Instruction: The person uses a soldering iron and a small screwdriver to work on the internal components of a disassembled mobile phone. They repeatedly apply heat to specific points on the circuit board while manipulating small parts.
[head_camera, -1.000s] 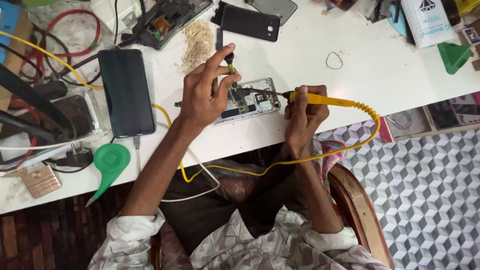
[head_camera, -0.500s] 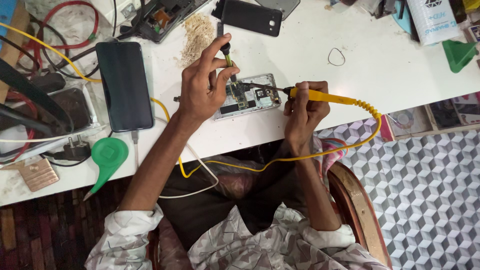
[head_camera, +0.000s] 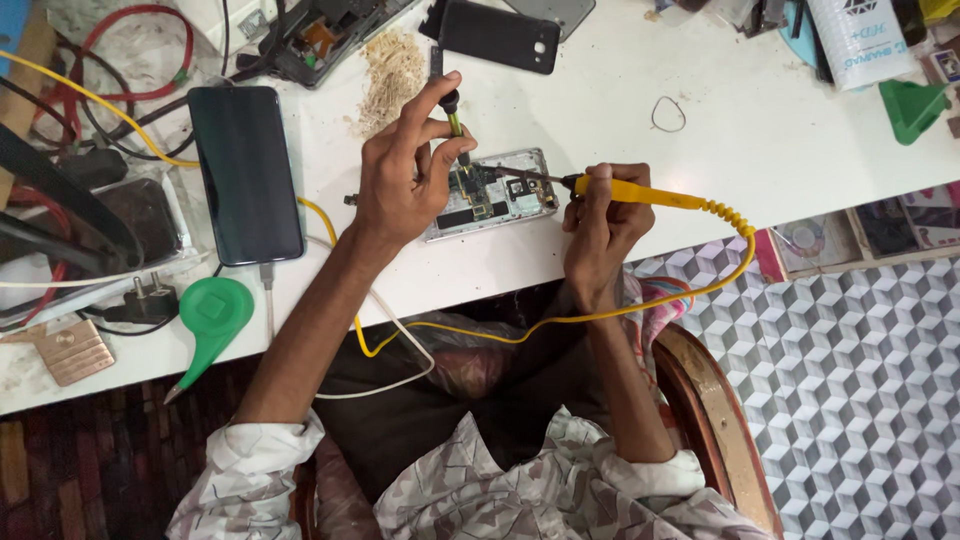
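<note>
An opened phone (head_camera: 510, 200) with its circuit board exposed lies on the white table (head_camera: 700, 170) in front of me. My left hand (head_camera: 405, 175) holds a slim dark tool with a yellow-green band (head_camera: 453, 122) upright, its tip down on the board. My right hand (head_camera: 600, 215) grips a yellow soldering iron (head_camera: 655, 196) like a pen, its metal tip reaching left onto the same board. The iron's yellow cord (head_camera: 640, 305) loops off the table edge across my lap.
A black phone (head_camera: 245, 170) lies screen-up at the left, with a green funnel-shaped tool (head_camera: 210, 315) near the table edge. A dark phone back cover (head_camera: 500, 35), a dismantled device (head_camera: 325, 35), a pale fibrous pile (head_camera: 390, 70) and tangled cables (head_camera: 90, 90) sit behind.
Both hands stay on the opened phone. My left hand's fingers have shifted slightly on the slim tool; the view has drifted a little.
</note>
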